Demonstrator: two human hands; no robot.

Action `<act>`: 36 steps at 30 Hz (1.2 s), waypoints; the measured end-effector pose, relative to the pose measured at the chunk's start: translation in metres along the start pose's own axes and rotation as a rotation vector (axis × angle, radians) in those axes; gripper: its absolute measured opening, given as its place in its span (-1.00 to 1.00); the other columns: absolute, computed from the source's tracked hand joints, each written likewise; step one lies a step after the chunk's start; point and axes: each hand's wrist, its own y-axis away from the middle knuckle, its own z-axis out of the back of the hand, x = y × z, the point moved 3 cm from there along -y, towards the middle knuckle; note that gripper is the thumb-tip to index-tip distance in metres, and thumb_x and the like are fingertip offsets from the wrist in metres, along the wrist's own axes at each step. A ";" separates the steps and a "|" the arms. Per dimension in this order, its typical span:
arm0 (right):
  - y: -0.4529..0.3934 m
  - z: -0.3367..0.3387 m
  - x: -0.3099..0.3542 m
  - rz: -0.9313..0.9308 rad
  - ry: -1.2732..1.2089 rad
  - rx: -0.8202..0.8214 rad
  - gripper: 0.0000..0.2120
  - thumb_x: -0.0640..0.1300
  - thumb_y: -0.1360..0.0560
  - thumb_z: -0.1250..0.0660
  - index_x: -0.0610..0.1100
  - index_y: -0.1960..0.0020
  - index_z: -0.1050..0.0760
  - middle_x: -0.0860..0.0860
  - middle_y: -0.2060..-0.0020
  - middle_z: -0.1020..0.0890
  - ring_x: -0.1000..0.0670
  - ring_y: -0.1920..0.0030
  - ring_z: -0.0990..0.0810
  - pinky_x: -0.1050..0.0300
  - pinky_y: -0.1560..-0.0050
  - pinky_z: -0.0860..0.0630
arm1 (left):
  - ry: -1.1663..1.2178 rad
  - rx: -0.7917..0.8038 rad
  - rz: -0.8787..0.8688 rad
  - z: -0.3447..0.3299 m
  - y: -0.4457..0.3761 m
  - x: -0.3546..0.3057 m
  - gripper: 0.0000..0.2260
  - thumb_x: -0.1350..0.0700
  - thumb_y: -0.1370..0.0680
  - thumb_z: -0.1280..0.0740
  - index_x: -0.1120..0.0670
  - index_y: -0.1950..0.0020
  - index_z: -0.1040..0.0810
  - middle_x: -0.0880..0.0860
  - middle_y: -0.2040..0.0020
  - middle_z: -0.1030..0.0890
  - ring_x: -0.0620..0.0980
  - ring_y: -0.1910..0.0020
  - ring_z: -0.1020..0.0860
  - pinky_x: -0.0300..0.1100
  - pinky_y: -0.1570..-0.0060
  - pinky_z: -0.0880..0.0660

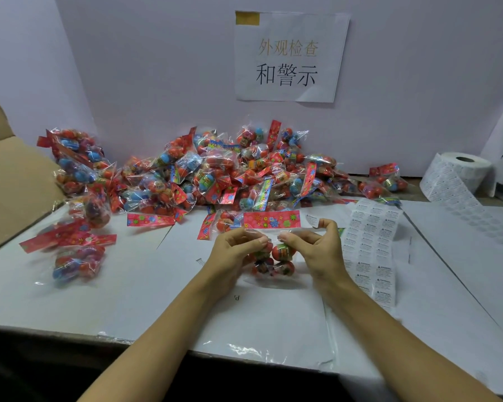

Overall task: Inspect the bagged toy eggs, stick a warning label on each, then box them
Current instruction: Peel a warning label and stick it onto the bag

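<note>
Your left hand (pixel 238 250) and right hand (pixel 317 250) meet over the middle of the white table (pixel 128 300), and between them you hold one bag of toy eggs (pixel 273 261) up off the surface. The fingers of both hands are curled and pinch the clear film just below the bag's red flowered header card (pixel 271 219), which stands upright above your knuckles. The eggs hang in the bag below your fingertips, mostly red-orange. Your right thumb and forefinger also pinch a small white warning label (pixel 313 220), which sits just beside the right end of the header card; whether it already touches the bag, you cannot tell.

Behind your hands a big pile of bagged eggs (pixel 215 172) lies against the pale back wall. Three or so separate bags (pixel 76 250) lie to your left, near the open cardboard box (pixel 15 181) at the table's left edge. To the right of your right hand a sheet of warning labels (pixel 372 250) lies flat on the table, and farther right a label roll (pixel 459 172) stands near the wall with its strip trailing toward you. A paper sign (pixel 291 56) with Chinese characters hangs on the wall above the pile.
</note>
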 end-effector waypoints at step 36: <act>-0.002 0.004 0.005 0.021 -0.171 -0.105 -0.48 -0.29 -0.41 -0.56 0.01 -0.07 -0.27 -0.09 0.15 -0.75 -0.02 0.15 -0.73 -0.14 -0.27 -0.57 | -0.166 0.131 -0.163 0.000 0.001 0.003 -0.20 0.09 -0.48 -0.56 -0.46 -0.51 -0.23 0.14 -0.31 -0.61 0.15 -0.20 -0.67 0.12 -0.09 -0.65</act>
